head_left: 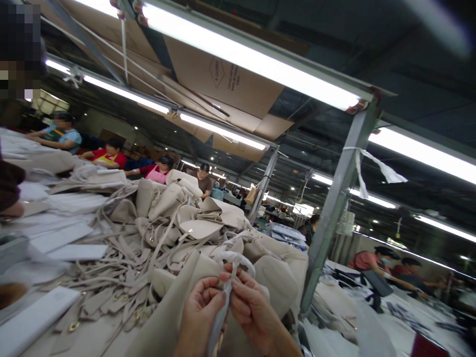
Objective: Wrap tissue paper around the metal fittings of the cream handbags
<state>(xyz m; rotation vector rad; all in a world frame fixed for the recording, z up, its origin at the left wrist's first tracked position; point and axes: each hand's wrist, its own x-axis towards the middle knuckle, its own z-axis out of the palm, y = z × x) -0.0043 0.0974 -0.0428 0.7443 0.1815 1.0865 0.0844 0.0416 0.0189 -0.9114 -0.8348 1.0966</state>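
My left hand (204, 308) is closed, its thumb and fingers pinching a pale wrapped strip (220, 322) that looks like a bag strap in thin white wrapping. Fingers of my right hand (250, 303) pinch the same strip from the other side, slightly higher. Above the fingertips the white wrapping (243, 259) curves into a loop. Under both hands is a beige handbag (169, 310), its lower part cut off by the frame edge. More beige bags (277, 282) lie just beyond my right hand.
A large heap of beige bags (201, 229) and loose straps (115, 277) covers the table. White boards (40, 317) lie at left. A metal post (330, 213) rises at right. Co-workers (111, 154) sit along the far side; a person's sleeve (10, 183) shows at the left edge.
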